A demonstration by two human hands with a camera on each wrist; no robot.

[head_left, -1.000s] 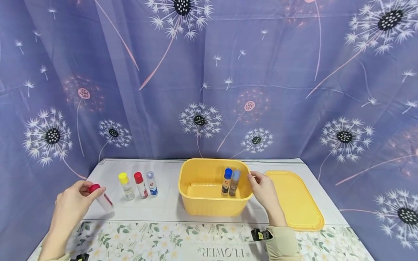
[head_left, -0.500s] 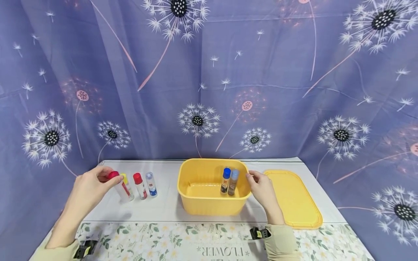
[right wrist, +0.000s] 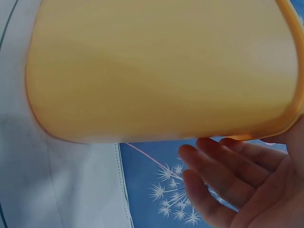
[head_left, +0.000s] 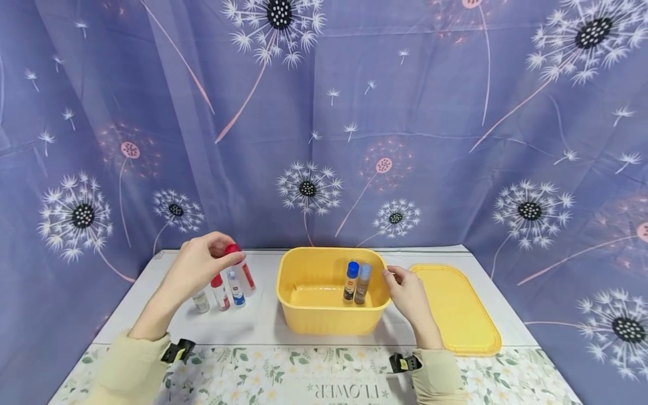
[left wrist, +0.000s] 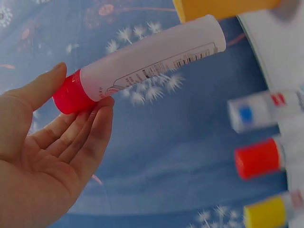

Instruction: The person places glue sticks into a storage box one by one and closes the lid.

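My left hand pinches the red cap of a white glue stick between thumb and fingers, holding it tilted in the air above the left side of the table. Under and beside it stand a clear-capped glue stick with a blue base, a red-capped one and one with a yellow cap, whose cap is hidden by the hand in the head view. My right hand grips the right rim of a yellow plastic box. Inside, at its right end, stand a blue-capped glue stick and a paler blue-capped one.
To the right of the box lies a flat yellow lid. A floral cloth strip runs along the table's front. Behind and at both sides hangs a purple dandelion-print curtain.
My left hand has lifted the white glue stick from the table's left and carried it rightward, past the yellow-capped and red-capped ones. My right hand stays on the box rim.
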